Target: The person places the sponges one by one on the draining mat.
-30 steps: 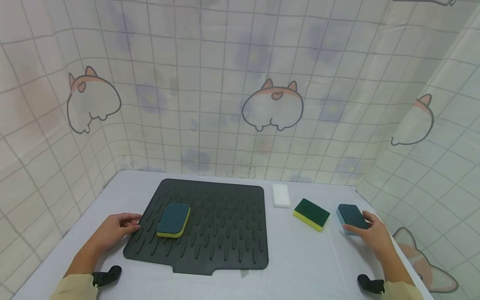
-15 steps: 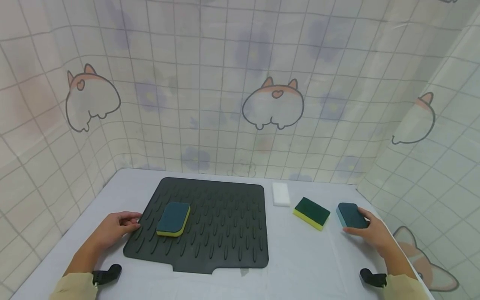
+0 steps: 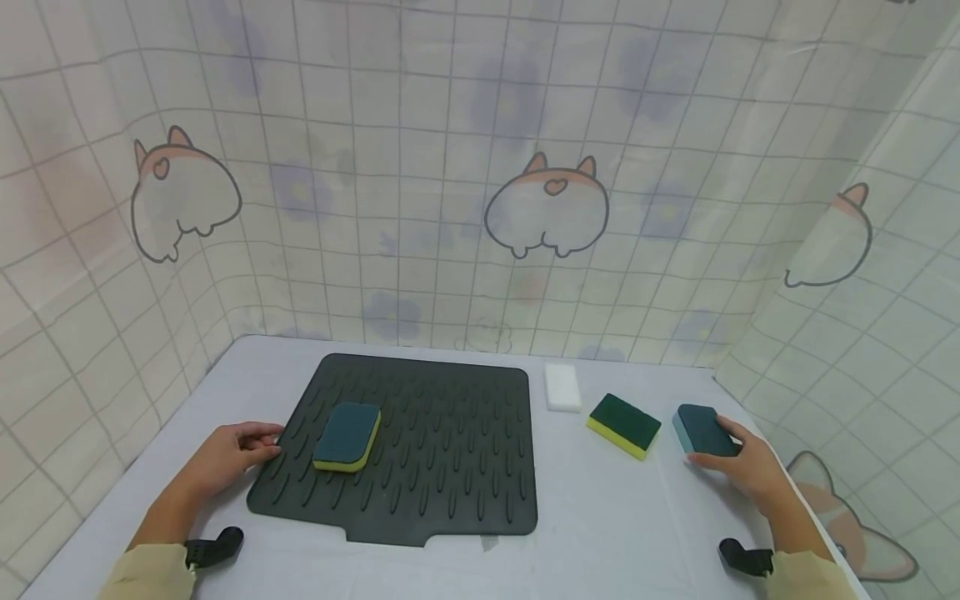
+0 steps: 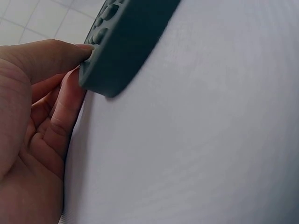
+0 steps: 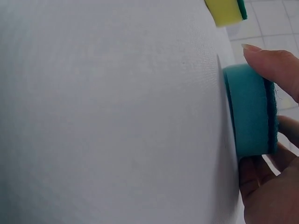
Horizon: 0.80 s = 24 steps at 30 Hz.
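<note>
Left hand (image 3: 223, 458) pinching, right hand (image 3: 750, 468) gripping, 2 hands well apart

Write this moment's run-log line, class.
left hand: pinches ridged mat at edge | right hand: grips blue scouring sponge | on mat: teal-topped yellow sponge

No readable text, labels, brands, numbers or signs

At the left, the left hand (image 4: 39, 133) pinches the edge of a dark green mat (image 4: 133, 46) (its left face is bumpy), while a white surface (image 4: 187, 130) spreads to the right and a grid-lined backdrop (image 4: 42, 18) shows at the far left.
</note>
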{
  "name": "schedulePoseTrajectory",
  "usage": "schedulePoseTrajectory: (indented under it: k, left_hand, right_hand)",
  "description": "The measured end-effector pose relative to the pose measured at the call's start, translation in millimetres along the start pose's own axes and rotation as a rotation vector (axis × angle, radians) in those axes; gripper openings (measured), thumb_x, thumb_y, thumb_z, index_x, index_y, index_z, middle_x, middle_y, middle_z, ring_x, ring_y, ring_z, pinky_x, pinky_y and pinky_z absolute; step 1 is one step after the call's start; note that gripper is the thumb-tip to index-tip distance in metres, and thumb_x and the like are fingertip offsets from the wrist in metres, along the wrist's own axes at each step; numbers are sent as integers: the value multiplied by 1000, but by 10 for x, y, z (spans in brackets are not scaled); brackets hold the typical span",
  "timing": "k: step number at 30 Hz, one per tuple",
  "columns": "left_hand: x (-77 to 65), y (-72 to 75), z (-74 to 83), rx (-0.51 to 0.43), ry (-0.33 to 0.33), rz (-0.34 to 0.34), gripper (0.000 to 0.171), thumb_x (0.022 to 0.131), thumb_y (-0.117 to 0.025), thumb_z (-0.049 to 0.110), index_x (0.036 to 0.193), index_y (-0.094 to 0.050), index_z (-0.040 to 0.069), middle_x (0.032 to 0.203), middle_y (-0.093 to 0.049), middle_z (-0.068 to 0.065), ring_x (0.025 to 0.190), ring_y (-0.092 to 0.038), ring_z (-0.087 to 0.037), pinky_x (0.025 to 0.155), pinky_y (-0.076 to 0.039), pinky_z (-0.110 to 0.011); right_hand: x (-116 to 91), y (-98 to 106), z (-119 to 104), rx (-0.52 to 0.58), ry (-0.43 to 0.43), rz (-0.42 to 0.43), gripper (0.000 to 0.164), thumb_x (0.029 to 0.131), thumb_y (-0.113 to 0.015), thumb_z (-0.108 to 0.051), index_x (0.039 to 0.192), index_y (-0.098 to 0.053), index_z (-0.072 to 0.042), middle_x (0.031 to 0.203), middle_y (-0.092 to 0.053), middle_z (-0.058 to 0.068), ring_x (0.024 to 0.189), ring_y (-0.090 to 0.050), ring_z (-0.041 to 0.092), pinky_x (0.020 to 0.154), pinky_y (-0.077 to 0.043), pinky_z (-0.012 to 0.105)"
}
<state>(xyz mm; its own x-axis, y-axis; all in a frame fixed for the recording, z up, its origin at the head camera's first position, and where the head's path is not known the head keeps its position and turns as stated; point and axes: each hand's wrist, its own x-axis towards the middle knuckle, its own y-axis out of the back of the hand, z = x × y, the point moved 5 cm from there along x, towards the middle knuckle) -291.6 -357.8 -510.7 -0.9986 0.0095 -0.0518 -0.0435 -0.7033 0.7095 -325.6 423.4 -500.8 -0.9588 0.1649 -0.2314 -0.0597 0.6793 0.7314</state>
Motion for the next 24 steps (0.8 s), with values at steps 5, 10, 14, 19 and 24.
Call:
schedulePoseTrajectory:
  k: [5,10,14,19,24]
  left_hand:
    - [9,5,19,2,0,-3,45,95,-73,18,132,-63,-7,99,-68,-7,84,-55,-14,65,-46,-26]
    - [16,3,4,-1,5,-8,45,96,-73,18,132,-63,-7,98,-68,-7,84,-56,-15,65,-46,-26]
    - [9,4,3,-2,2,-10,46,95,-73,19,131,-63,-7,98,-68,-7,84,-56,-15,65,-46,-26]
    - [-6,8,9,-4,2,-12,46,96,-73,20,132,-63,-7,98,-68,-7,83,-55,-13,65,-46,-26]
    - [2,2,-8,6,-6,-8,46,96,-73,20,132,-63,-7,98,-69,-6,83,-56,-13,66,-46,-25]
  right_hand:
    - [-32,11,-9,21,-12,15,128,79,-84,-55,164,-2,-7,165,3,34,151,-3,59,115,-18,73]
    - [-47,-2,-3,7,-4,36,128,78,-84,-57,164,-3,-7,165,0,35,150,-6,59,114,-20,73]
    - [-54,-6,-8,9,7,40,127,79,-84,-56,164,-4,-7,165,-2,35,150,-9,59,114,-21,73]
    - [-74,1,-19,26,15,35,127,79,-84,-55,164,-3,-7,166,-2,33,150,-10,59,113,-22,74]
    - [-114,26,-39,42,27,36,125,81,-83,-53,165,-1,-9,166,-1,34,148,-13,61,112,-24,75]
